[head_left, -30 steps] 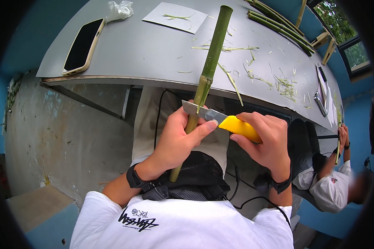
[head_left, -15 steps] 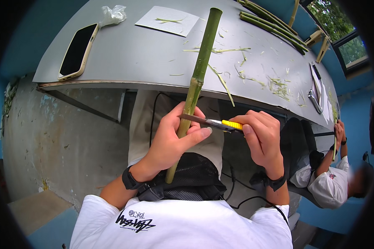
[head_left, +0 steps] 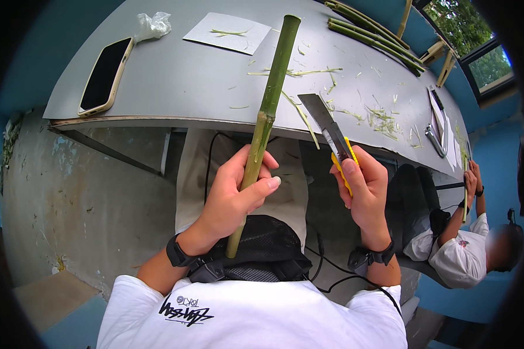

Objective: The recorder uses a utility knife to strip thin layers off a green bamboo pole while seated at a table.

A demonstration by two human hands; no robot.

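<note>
A green bamboo stalk stands tilted in front of me, its lower end against my lap and its upper end over the table. My left hand wraps round its lower part, below the joint, where the skin looks paler and scraped. In my right hand is a yellow utility knife, gripped by the handle with its long blade out. The blade points up and to the left, apart from the stalk. Green shavings lie scattered on the tabletop beyond both hands.
The grey table spans the far side. On it are a phone, a crumpled clear plastic bag, a white sheet with shavings, and several bamboo stalks. At the right another person holds a thin green strip. Black cables hang by my right arm.
My right hand has drawn the knife off the stalk and turned its blade upward. My left hand still grips the bamboo, which has shifted slightly left in view.
</note>
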